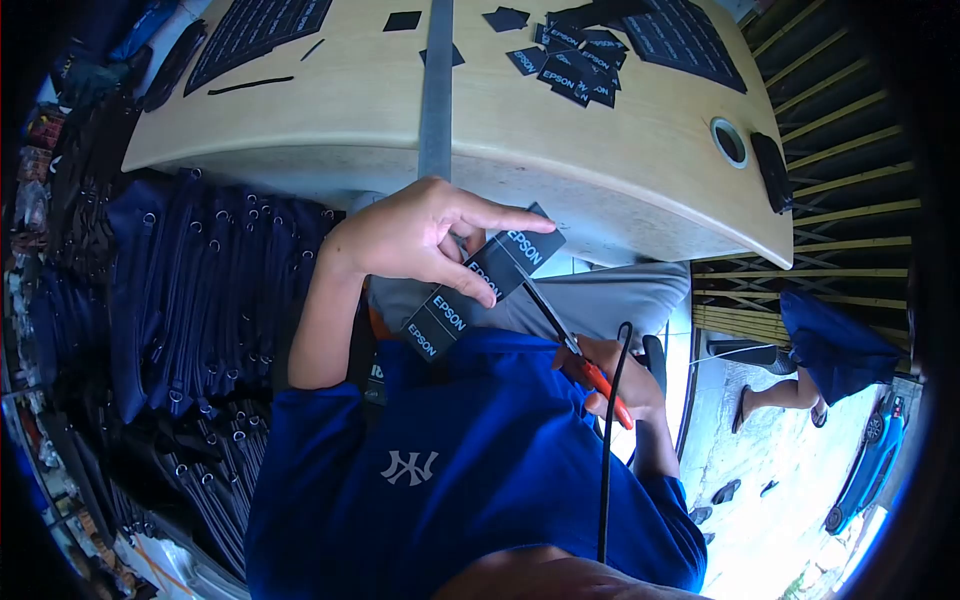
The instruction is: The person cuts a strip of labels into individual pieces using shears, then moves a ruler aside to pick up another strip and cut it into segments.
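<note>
A black strip printed with several white EPSON labels (447, 312) is pinched in my left hand (415, 235), thumb on its face and forefinger along its upper end. My right hand (620, 375) is closed around the red handles of a pair of scissors (597, 383). Their blades point up and to the left and meet the strip's edge near a line between two labels. How far the blades are apart I cannot make out.
On the wooden table (300, 110) lie a pile of cut EPSON labels (575, 65), uncut label sheets (255, 40) and a long metal ruler (437, 90). Dark blue straps with metal rings (170, 290) hang at left. A black cord (608, 470) crosses near my right hand. Another person's legs (775, 400) show at right.
</note>
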{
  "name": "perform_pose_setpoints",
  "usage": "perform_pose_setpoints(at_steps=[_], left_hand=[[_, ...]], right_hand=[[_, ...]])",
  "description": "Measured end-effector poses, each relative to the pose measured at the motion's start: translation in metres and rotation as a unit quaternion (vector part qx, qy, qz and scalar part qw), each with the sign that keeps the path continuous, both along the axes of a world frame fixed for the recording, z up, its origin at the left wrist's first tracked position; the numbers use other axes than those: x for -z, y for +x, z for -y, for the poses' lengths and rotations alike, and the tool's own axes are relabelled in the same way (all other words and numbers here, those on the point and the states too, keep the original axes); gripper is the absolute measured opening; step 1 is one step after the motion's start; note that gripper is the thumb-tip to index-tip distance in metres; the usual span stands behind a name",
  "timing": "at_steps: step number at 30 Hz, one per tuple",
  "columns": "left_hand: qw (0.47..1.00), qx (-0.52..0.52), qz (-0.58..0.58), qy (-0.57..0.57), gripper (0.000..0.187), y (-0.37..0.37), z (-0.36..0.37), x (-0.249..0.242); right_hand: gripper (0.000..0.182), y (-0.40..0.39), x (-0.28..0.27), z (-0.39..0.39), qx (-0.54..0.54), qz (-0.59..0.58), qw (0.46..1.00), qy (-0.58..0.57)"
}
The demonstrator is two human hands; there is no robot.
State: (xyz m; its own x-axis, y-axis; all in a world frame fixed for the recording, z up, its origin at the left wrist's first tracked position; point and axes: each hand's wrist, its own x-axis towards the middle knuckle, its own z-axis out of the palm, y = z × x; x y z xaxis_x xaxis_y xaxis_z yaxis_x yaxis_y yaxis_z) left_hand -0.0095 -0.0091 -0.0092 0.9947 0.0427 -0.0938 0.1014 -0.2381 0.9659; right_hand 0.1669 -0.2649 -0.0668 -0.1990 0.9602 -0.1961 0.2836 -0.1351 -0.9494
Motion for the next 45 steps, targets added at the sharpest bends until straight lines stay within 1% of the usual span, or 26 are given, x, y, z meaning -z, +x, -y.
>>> perform_pose_setpoints(at_steps=[4,7,9,13,15,19,24,27,30,36,43,45], left_hand=[[0.999,0.020,-0.001,0.033,0.076,0.002,0.001,0.004],[0.999,0.037,-0.008,0.038,0.076,0.005,0.002,0.002],[0.998,0.041,0.007,0.052,0.076,0.007,0.003,0.005],[0.998,0.048,0.007,0.040,0.075,0.010,0.005,0.005],[0.999,0.032,0.028,0.025,0.075,0.010,0.006,0.008],[0.998,0.046,0.034,0.024,0.075,0.011,0.006,0.006],[0.998,0.042,0.026,0.033,0.074,0.011,0.003,0.009],[0.997,0.060,0.019,0.048,0.074,0.012,0.002,0.004],[0.996,0.061,0.013,0.057,0.074,0.013,0.003,0.001],[0.998,0.043,0.028,0.040,0.074,0.013,0.005,0.005],[0.997,0.059,0.021,0.049,0.075,0.014,0.005,0.003],[0.998,0.055,0.023,0.034,0.074,0.014,0.006,0.005]], right_hand=[[0.077,0.000,-0.001,-0.001,0.010,-0.012,1.000,-0.020],[0.076,0.000,0.002,-0.003,0.011,-0.019,1.000,-0.010],[0.076,0.000,0.003,-0.003,0.005,-0.016,1.000,-0.001],[0.075,-0.001,0.002,-0.006,0.006,-0.016,1.000,-0.001],[0.075,-0.002,0.005,-0.006,0.013,-0.011,1.000,0.016],[0.074,0.000,0.004,-0.006,0.011,-0.024,1.000,0.009],[0.079,0.000,0.000,-0.007,0.013,-0.012,1.000,-0.018],[0.081,0.000,0.001,-0.006,0.026,-0.010,1.000,-0.008],[0.081,0.000,0.000,-0.007,0.016,-0.017,1.000,-0.018],[0.080,-0.001,0.004,-0.007,0.022,-0.020,1.000,0.004],[0.079,0.001,0.003,-0.007,0.010,-0.007,1.000,-0.012],[0.080,0.000,0.000,-0.008,0.022,-0.019,1.000,0.001]])
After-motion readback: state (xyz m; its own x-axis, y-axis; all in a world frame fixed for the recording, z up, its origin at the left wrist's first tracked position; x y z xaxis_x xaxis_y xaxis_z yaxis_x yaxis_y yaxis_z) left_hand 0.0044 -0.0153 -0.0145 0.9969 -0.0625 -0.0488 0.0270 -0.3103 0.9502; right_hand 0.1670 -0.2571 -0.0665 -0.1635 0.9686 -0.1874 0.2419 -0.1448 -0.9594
